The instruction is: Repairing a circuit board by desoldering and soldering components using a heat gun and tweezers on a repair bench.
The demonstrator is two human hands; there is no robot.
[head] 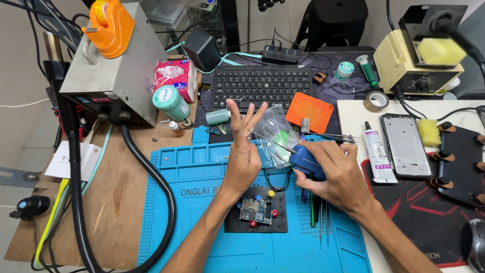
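We see our left hand raised above the blue work mat, fingers spread and stretched straight, palm turned toward the right. It grips nothing; its fingertips lie against the edge of a clear plastic bag that stands between both hands.

Our right hand is curled around the blue handle of a soldering iron, thumb and fingers closed on it. The iron's thin metal tip runs up and left across the front of the clear bag, toward the left hand's fingers. We cannot tell whether the tip touches the bag.

Just below the left wrist, a small circuit board sits on a black holder on the mat, with little coloured knobs around it. A few tweezers lie on the mat under the right hand.

Behind the hands are a black keyboard and an orange tray. To the left stands a grey station box with an orange tape dispenser on top, and a thick black hose curves from it over the wooden table. To the right lie a white glue tube, a phone frame and a beige soldering station.
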